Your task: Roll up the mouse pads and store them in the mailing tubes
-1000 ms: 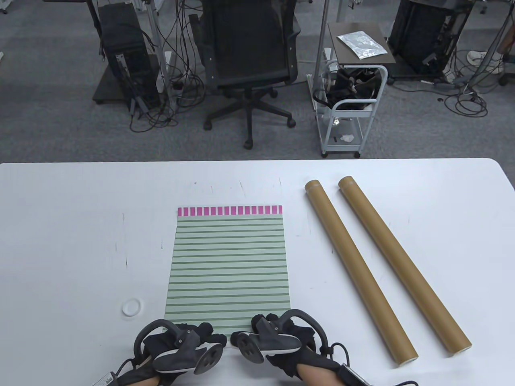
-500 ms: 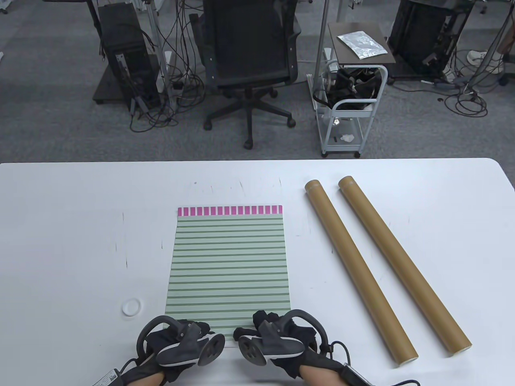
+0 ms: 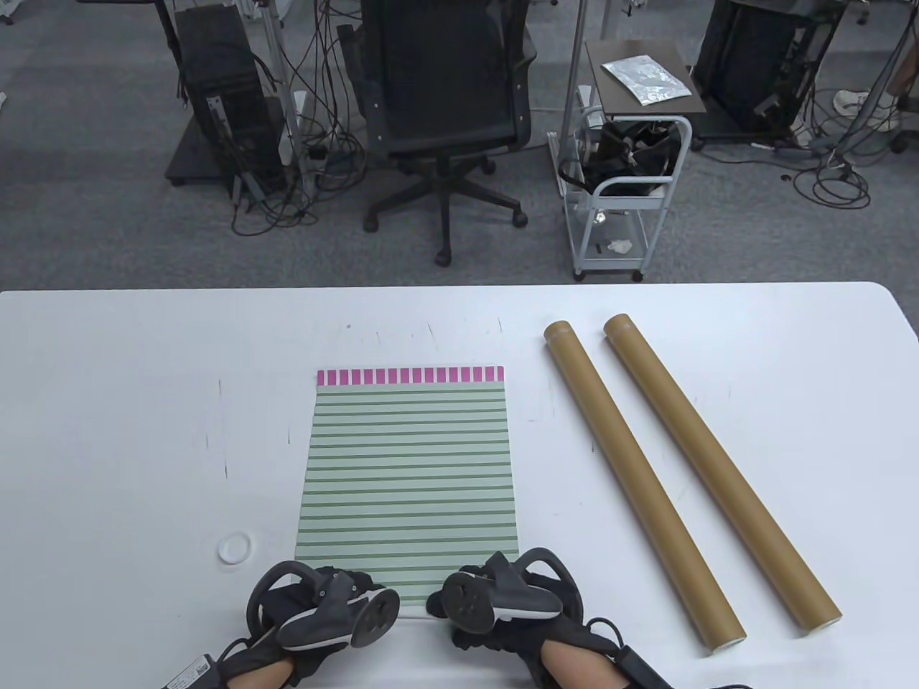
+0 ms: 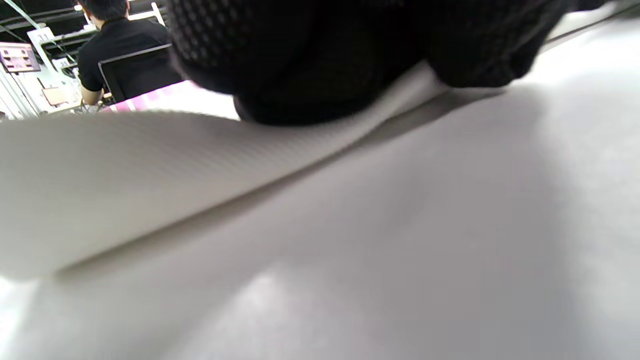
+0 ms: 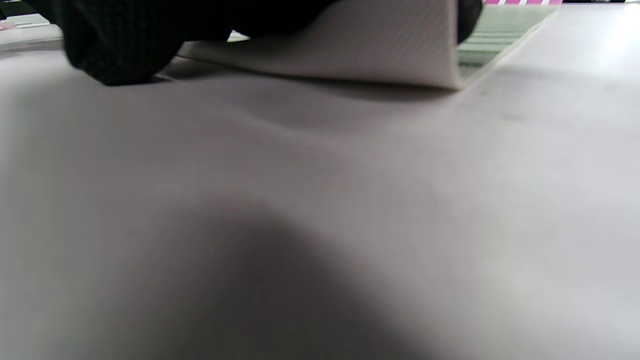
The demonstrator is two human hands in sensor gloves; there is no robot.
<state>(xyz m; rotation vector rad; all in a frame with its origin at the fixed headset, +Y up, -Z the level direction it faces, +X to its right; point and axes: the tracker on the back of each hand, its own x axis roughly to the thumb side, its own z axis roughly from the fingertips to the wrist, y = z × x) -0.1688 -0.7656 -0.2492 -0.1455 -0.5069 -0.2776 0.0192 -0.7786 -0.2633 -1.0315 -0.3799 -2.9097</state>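
2 hands at near edge of striped mouse pad [image 3: 406,474] flat on desk [image 3: 129,430]: left hand [image 3: 316,610], right hand [image 3: 502,603], fingers curling lifted edge. 2 mailing tubes [image 3: 639,481] lie right, apart.

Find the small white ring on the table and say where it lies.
In the table view, the white ring lies flat on the table's near left, just left of the striped mouse pad, beyond the left hand.

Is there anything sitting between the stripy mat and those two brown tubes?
No. Only bare white table lies between the mouse pad and the nearer tube. Both hands, left hand and right hand, grip its near edge.
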